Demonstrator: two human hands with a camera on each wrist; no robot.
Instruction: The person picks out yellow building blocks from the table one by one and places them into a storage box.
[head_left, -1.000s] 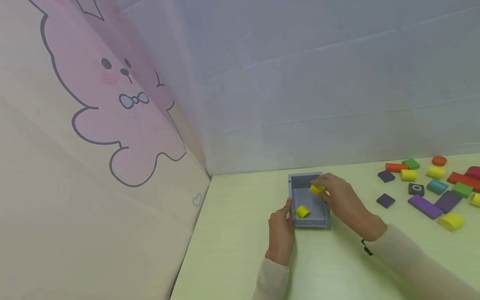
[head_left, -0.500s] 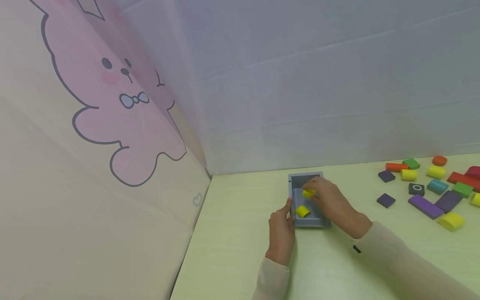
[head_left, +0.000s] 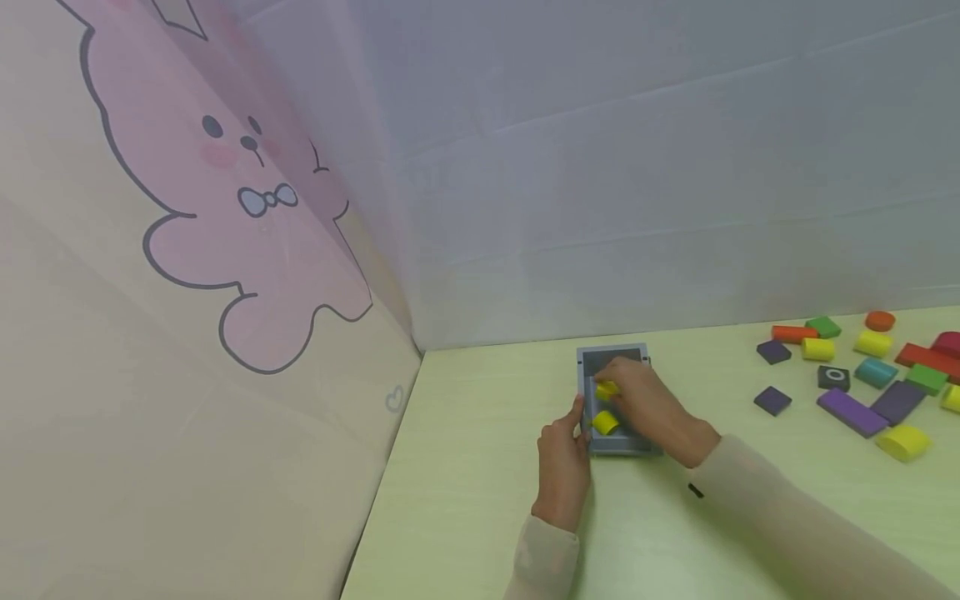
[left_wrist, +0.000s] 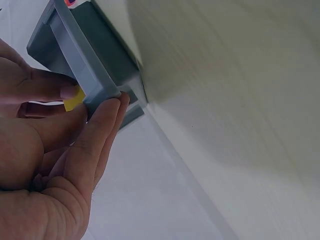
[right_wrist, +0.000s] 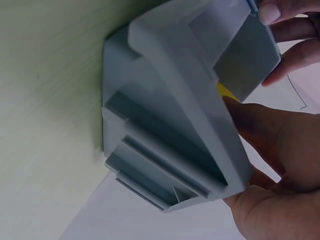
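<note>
A small grey plastic bin (head_left: 624, 446) stands on the table near the back wall. My left hand (head_left: 562, 468) pinches its left rim, thumb on one side and fingers on the other, as the left wrist view shows. Inside the bin, at the near left, lies a yellow cylinder block (head_left: 605, 422). Reaching in from the right, my right hand (head_left: 651, 407) holds a second yellow block (head_left: 607, 390) between thumb and fingers, low over the bin's floor. In the right wrist view the bin's wall hides most of that yellow block (right_wrist: 226, 91).
Several loose blocks lie to the right, among them a purple bar (head_left: 851, 413), a teal cylinder (head_left: 876, 372), a dark diamond-shaped block (head_left: 772, 401) and a yellow block (head_left: 903, 443). A pale curtain (head_left: 637, 208) hangs behind the table, and a bunny-printed cloth (head_left: 187, 400) at left.
My right hand has moved left and slightly down inside the bin with the yellow block, closer to the one lying there. The left hand and bin have stayed put.
</note>
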